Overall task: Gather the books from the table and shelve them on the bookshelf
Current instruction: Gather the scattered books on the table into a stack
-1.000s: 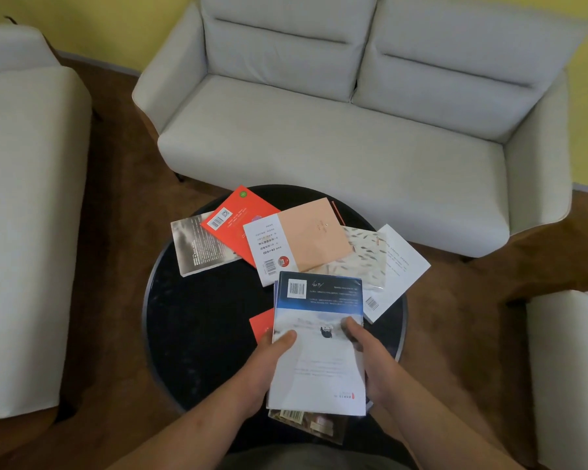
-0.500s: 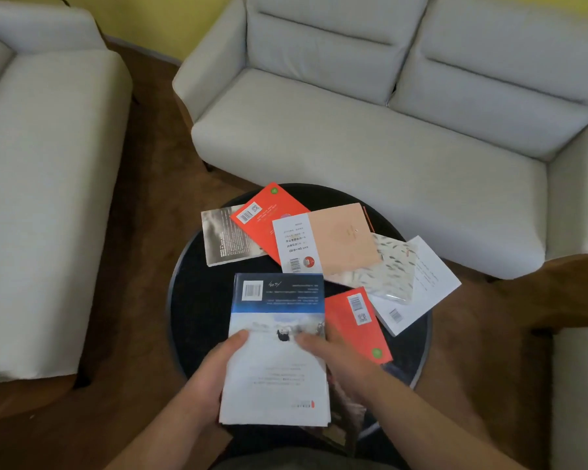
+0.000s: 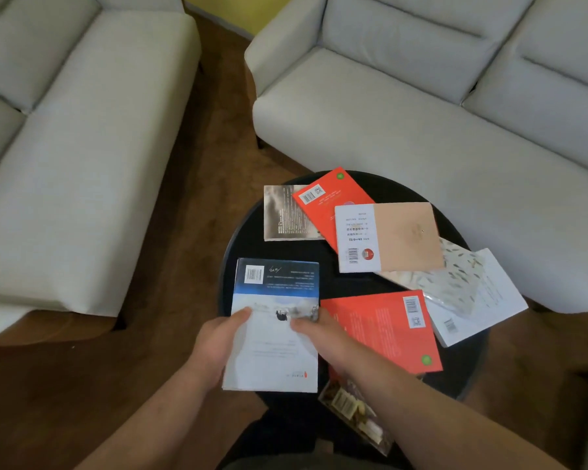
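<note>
A blue-and-white book (image 3: 275, 290) is held over the left rim of the round black table (image 3: 248, 228). My left hand (image 3: 214, 344) grips its left edge, thumb on the cover. My right hand (image 3: 323, 337) grips its right edge. Spread on the table lie a red book (image 3: 387, 327), a second red book (image 3: 330, 195), a peach-and-white book (image 3: 398, 235), a grey book (image 3: 282, 215), a leaf-patterned book (image 3: 452, 276) and a white book (image 3: 486, 303). A brown-patterned book (image 3: 353, 405) shows under my right forearm. No bookshelf is in view.
A pale sofa (image 3: 421, 106) stands just behind the table. A second pale sofa (image 3: 65, 147) stands to the left. Brown floor (image 3: 197, 164) runs between them and around the table. A yellow wall (image 3: 238, 8) shows at the top.
Both hands have carried the blue-and-white book to the left, off the stack, uncovering the red book beneath. The view has swung left, bringing the left sofa in.
</note>
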